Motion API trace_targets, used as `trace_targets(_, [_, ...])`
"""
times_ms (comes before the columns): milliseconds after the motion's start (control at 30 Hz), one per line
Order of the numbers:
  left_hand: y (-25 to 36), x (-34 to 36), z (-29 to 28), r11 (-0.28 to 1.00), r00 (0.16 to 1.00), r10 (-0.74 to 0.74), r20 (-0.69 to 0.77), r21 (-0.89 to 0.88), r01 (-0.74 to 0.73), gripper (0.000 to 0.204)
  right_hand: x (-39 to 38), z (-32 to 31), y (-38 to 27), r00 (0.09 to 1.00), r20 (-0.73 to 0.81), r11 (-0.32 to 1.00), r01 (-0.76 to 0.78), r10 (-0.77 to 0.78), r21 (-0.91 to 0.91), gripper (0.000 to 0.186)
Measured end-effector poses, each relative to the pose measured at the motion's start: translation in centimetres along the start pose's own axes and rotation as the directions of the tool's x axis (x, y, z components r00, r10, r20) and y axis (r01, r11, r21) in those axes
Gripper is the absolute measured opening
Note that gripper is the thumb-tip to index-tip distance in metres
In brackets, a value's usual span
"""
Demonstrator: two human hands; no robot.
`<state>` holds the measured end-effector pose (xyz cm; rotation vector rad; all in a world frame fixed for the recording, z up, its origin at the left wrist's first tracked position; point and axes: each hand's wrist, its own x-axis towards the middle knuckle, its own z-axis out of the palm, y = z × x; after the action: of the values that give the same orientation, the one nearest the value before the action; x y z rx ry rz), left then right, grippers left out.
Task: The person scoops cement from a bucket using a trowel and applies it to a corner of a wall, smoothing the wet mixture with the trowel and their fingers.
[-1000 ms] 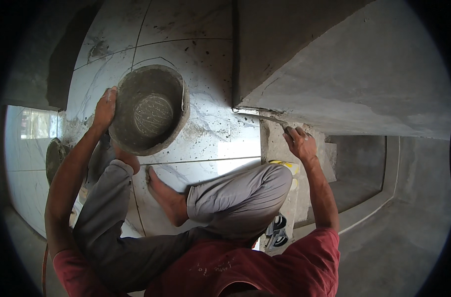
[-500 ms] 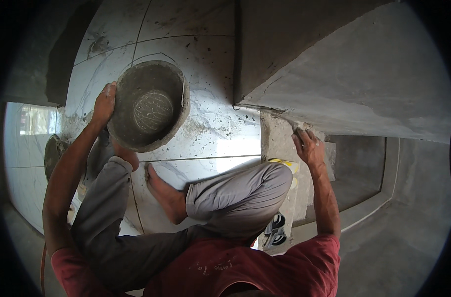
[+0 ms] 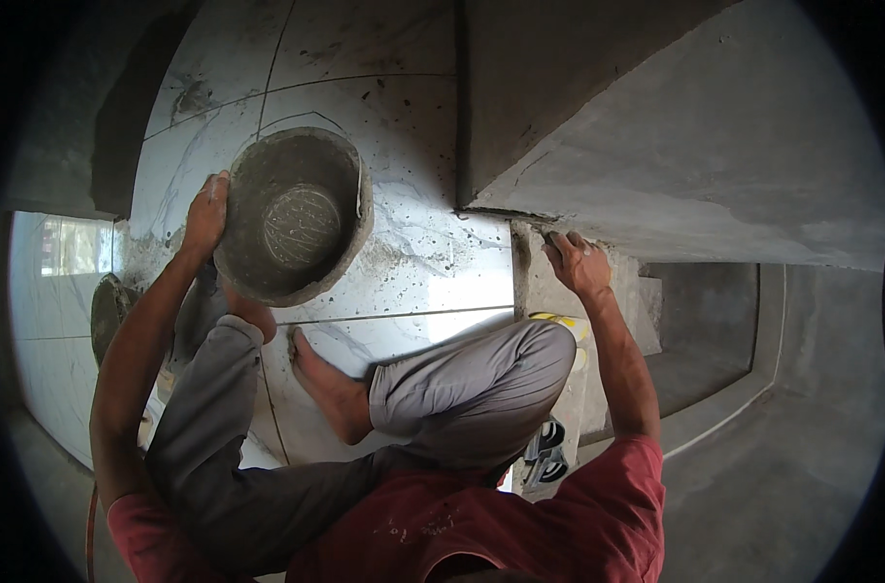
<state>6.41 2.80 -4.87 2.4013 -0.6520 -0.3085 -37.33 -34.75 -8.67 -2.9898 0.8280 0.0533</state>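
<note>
We note a rough, matt bucket [image 3: 292,216] coated with cement-like residue, smooth glossy floor tiles [image 3: 413,233], a matt cement wall [image 3: 714,146], and matt cloth trousers [image 3: 472,384] and shirt [image 3: 394,534].

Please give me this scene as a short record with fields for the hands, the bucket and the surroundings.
Left hand: holding the bucket at its left side
Right hand: near the grey wall's lower edge; whether it grips anything is unclear
Bucket: round, coated grey inside, streaked marks on its bottom
Floor: pale tiles, dark specks
Beside right knee: a yellow-and-white object, partly hidden
</note>
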Motion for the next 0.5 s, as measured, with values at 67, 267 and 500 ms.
trace_targets(67, [-0.7,0.3,-0.1,1.0,1.0,-0.002,0.016,0.02,0.001,0.054,-0.1,-1.0,-0.4,1.0,-0.015,1.0,-0.01,0.009,-0.016,0.025])
trace_targets(267, [-1.4,0.6,0.1,0.999,0.999,-0.04,0.009,-0.017,0.04,0.058,-2.3,-3.9,0.5,0.99,-0.136,0.999,0.038,-0.034,0.025,0.022])
trace_targets(500, [-0.1,0.5,0.0,0.998,0.998,-0.048,0.033,-0.048,0.05,0.062,-3.6,-1.1,-0.1,0.979,-0.179,0.991,0.116,-0.103,0.067,0.019])
